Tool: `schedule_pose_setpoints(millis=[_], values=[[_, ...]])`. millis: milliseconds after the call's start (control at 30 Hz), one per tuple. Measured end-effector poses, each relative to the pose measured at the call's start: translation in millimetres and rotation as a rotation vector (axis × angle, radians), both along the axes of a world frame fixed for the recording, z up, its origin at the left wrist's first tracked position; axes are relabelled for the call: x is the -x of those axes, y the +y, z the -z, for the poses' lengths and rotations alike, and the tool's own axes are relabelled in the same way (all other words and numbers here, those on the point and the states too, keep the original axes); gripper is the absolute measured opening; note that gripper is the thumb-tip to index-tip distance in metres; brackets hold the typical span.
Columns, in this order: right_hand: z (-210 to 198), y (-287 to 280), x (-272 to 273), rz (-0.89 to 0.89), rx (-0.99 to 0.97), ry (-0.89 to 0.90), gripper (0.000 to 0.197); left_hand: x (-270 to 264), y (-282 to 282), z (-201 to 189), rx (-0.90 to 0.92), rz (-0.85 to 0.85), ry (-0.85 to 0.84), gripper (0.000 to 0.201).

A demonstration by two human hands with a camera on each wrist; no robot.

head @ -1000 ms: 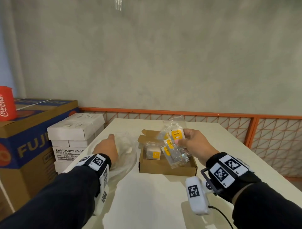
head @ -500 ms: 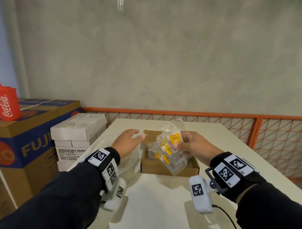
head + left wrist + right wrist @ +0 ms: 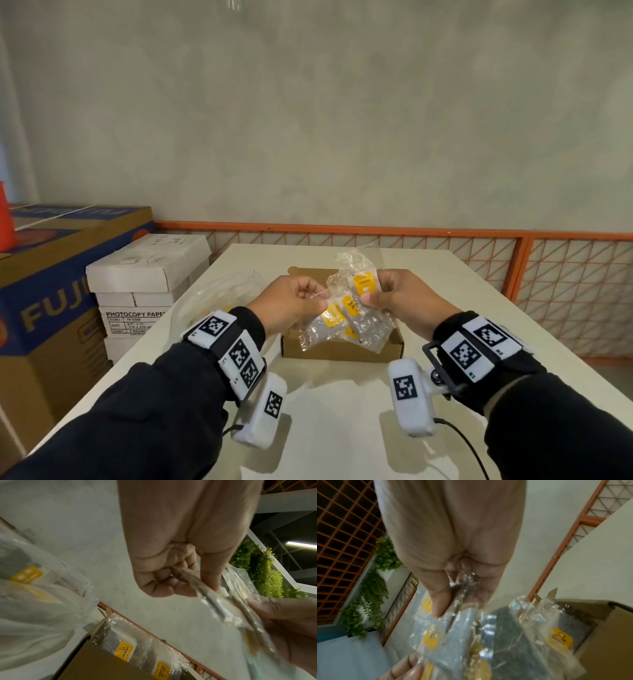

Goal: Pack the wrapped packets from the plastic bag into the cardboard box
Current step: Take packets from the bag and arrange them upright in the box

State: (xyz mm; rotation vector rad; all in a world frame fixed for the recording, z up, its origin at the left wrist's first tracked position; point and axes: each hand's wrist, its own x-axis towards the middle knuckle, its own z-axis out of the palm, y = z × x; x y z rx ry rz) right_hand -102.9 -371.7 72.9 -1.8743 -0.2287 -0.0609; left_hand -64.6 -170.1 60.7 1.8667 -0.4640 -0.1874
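Both hands hold a bunch of clear wrapped packets (image 3: 352,310) with yellow labels above the open cardboard box (image 3: 342,346) on the white table. My right hand (image 3: 394,298) pinches the bunch at its top right, thumb on a yellow label. My left hand (image 3: 294,303) pinches one packet (image 3: 214,604) at the bunch's left edge between thumb and curled fingers. More packets (image 3: 130,649) lie inside the box. The clear plastic bag (image 3: 219,294) lies left of the box, with packets (image 3: 27,574) still showing through it.
Stacked white photocopy-paper boxes (image 3: 147,274) and a large brown and blue carton (image 3: 51,274) stand left of the table (image 3: 342,411). An orange mesh railing (image 3: 548,274) runs behind and to the right. A red cup (image 3: 5,216) sits on the carton.
My left hand left the plastic bag, swung right over the box and took hold of a packet in the bunch. My right hand kept the bunch roughly in place.
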Motion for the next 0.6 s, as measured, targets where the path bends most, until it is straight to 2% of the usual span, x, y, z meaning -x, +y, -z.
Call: schedule_pose_setpoints(millis=[67,200,367,467,600], values=[[1.5,1.5,-2.5,0.046,-0.019,-0.004,0.015,-0.7,-1.1,0.6,0.022,-0.022,-0.011,0.016],[4.9,5.7,-8.2,0.124,-0.065,-0.04,0.017,-4.9,0.6,3.9,0.003,-0.002,0.023,0.037],[7.5,10.7,-14.5,0.17,-0.202,-0.04,0.015,-7.9,-4.6,11.5,-0.042,0.061,0.162,0.052],[11.7,18.0,-20.9,0.177,-0.268,-0.034,0.013,-10.6,-15.9,18.0,0.035,0.008,0.189,0.033],[15.4,23.4,-25.6,0.179,-0.304,-0.022,0.015,-19.4,-25.1,25.2,0.058,-0.156,0.084,0.007]])
